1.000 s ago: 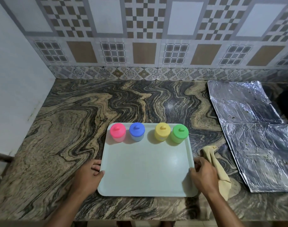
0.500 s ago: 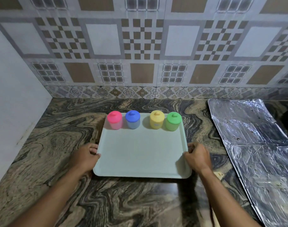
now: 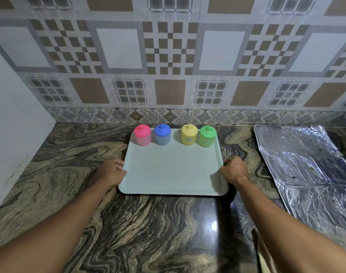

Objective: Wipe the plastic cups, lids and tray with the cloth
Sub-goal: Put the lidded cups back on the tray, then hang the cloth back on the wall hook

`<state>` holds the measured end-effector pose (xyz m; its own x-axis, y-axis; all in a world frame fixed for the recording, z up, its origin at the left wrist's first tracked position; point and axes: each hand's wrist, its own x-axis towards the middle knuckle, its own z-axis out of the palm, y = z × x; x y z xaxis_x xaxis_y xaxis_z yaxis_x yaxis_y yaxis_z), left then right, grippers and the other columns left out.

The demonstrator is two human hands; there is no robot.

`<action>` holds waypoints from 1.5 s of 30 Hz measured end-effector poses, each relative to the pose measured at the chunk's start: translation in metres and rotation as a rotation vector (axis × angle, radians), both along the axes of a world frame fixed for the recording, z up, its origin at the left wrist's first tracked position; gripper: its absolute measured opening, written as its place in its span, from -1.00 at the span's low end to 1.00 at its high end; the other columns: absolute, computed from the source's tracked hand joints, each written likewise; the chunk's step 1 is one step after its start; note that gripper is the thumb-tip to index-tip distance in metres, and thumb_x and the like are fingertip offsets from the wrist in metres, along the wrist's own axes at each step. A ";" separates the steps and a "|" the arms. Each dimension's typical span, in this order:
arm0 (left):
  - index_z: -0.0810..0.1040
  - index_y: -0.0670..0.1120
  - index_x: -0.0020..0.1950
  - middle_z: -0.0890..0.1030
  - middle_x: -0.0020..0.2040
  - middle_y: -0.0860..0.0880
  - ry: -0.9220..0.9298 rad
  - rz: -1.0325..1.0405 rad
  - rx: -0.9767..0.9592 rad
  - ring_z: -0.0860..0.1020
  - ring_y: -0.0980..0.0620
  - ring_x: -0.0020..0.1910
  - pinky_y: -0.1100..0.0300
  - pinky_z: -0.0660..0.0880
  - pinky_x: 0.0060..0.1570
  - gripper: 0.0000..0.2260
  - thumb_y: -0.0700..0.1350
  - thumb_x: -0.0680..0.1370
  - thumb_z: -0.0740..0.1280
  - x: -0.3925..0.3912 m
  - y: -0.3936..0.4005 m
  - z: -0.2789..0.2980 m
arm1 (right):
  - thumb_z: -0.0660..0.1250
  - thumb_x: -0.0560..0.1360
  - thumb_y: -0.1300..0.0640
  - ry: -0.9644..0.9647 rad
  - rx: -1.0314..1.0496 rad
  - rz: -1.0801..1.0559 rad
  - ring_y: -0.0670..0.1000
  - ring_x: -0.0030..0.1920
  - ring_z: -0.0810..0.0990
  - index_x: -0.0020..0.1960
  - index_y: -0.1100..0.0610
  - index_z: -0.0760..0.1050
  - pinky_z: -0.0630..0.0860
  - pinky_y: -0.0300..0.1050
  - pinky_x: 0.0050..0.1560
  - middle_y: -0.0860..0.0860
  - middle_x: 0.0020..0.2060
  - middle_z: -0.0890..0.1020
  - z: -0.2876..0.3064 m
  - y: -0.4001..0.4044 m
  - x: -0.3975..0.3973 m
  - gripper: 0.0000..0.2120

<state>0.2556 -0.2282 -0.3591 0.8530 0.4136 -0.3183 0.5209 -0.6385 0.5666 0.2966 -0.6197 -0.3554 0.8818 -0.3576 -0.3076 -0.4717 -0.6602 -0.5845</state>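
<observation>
Swirled brown-and-black marble countertop [image 3: 154, 229] meets a checker-patterned beige tiled wall [image 3: 168, 56]; crinkled silver foil sheet [image 3: 310, 174] lies right.

1 head-worn wide-angle view, looking forward and down — countertop [image 3: 152, 223] near, tiled wall [image 3: 168, 56] beyond

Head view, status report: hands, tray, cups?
Left hand and right hand grip pale rectangular plastic tray edges. Four lidded cups along far rim. Nothing in the way.
</observation>
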 end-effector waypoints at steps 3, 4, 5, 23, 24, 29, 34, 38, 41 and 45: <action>0.68 -0.04 0.16 0.71 -0.07 0.01 -0.004 -0.004 0.031 0.63 -0.05 -0.07 0.18 0.43 -0.13 -0.77 -0.18 0.52 0.51 0.002 0.000 -0.003 | 0.46 0.46 0.21 0.017 0.007 0.000 0.19 0.11 0.67 0.03 0.09 0.67 0.52 -0.11 -0.02 0.17 0.07 0.72 -0.005 -0.001 0.006 -0.84; 0.68 -0.04 0.17 0.73 -0.05 0.00 -0.013 -0.008 0.038 0.64 -0.05 -0.06 0.17 0.44 -0.12 -0.77 -0.17 0.52 0.51 0.002 0.000 -0.004 | 0.46 0.46 0.21 0.015 0.000 0.003 0.19 0.09 0.66 0.01 0.09 0.66 0.51 -0.12 -0.04 0.17 0.06 0.72 -0.007 -0.001 0.007 -0.86; 0.69 -0.04 0.19 0.74 -0.02 -0.01 -0.028 -0.011 0.039 0.65 -0.07 -0.04 0.16 0.47 -0.11 -0.75 -0.17 0.52 0.51 0.000 0.001 -0.004 | 0.46 0.45 0.22 0.010 -0.010 0.011 0.19 0.07 0.66 -0.01 0.08 0.66 0.50 -0.12 -0.05 0.17 0.04 0.72 -0.008 -0.001 0.008 -0.87; 0.72 -0.02 0.00 0.73 -0.16 0.06 -0.167 -0.577 -0.287 0.62 0.11 -0.25 0.45 0.45 -0.23 -0.89 -0.18 0.52 0.46 -0.087 -0.240 0.025 | 0.47 0.55 -0.04 -0.264 0.032 -0.159 0.02 -0.24 0.67 -0.17 0.10 0.65 0.62 0.02 -0.06 -0.08 -0.35 0.67 0.044 -0.117 -0.193 -0.76; 0.72 -0.01 0.01 0.71 -0.17 0.09 -0.138 -0.616 -0.304 0.61 0.15 -0.25 0.39 0.49 -0.18 -0.92 -0.13 0.53 0.48 -0.092 -0.258 0.022 | 0.50 0.53 -0.08 -0.227 0.049 -0.153 -0.02 -0.26 0.66 -0.15 0.09 0.65 0.59 -0.04 -0.09 -0.10 -0.35 0.67 0.037 -0.113 -0.206 -0.75; 0.69 -0.04 0.10 0.74 -0.08 -0.08 0.026 -0.691 -0.344 0.72 -0.14 -0.03 0.05 0.62 0.02 -0.83 -0.03 0.55 0.49 -0.104 -0.328 0.005 | 0.42 0.41 -0.18 -0.142 -0.033 -0.059 0.13 -0.10 0.70 -0.04 0.05 0.63 0.60 0.00 -0.03 0.02 -0.17 0.72 0.006 -0.091 -0.245 -0.68; 0.64 -0.03 -0.24 0.70 -0.20 -0.13 0.150 -0.635 -0.473 0.61 -0.09 -0.23 -0.06 0.60 -0.14 -0.82 0.01 0.51 0.49 -0.109 -0.348 0.000 | 0.36 0.42 -0.05 -0.289 0.071 -0.106 0.13 -0.13 0.69 -0.11 0.09 0.63 0.61 0.08 -0.02 0.00 -0.20 0.72 0.009 -0.094 -0.259 -0.78; 0.68 -0.06 -0.20 0.60 -0.28 -0.08 0.061 -0.627 -0.561 0.50 0.00 -0.26 0.09 0.41 -0.16 -0.81 0.07 0.39 0.48 -0.114 -0.330 0.009 | 0.35 0.42 0.07 -0.316 0.291 -0.142 0.03 -0.13 0.71 -0.13 -0.01 0.60 0.64 0.10 0.00 -0.06 -0.19 0.73 0.017 -0.106 -0.267 -0.94; 0.72 -0.12 -0.04 0.67 -0.14 -0.09 -0.009 -0.644 -0.651 0.57 0.04 -0.18 0.14 0.55 -0.07 -0.90 -0.15 0.63 0.43 -0.120 -0.305 0.040 | 0.41 0.47 0.20 -0.318 0.403 -0.200 -0.13 -0.29 0.63 -0.15 0.01 0.60 0.55 -0.09 -0.14 -0.12 -0.31 0.69 0.038 -0.118 -0.269 -0.90; 0.76 -0.03 0.05 0.75 -0.09 0.08 -0.193 -0.801 -0.523 0.64 0.20 -0.13 0.23 0.57 0.03 -0.93 -0.10 0.59 0.49 -0.120 -0.260 0.079 | 0.33 0.49 0.33 -0.294 0.459 -0.062 -0.14 -0.32 0.50 -0.16 0.06 0.57 0.38 -0.12 -0.18 -0.08 -0.33 0.61 0.084 -0.116 -0.257 -0.82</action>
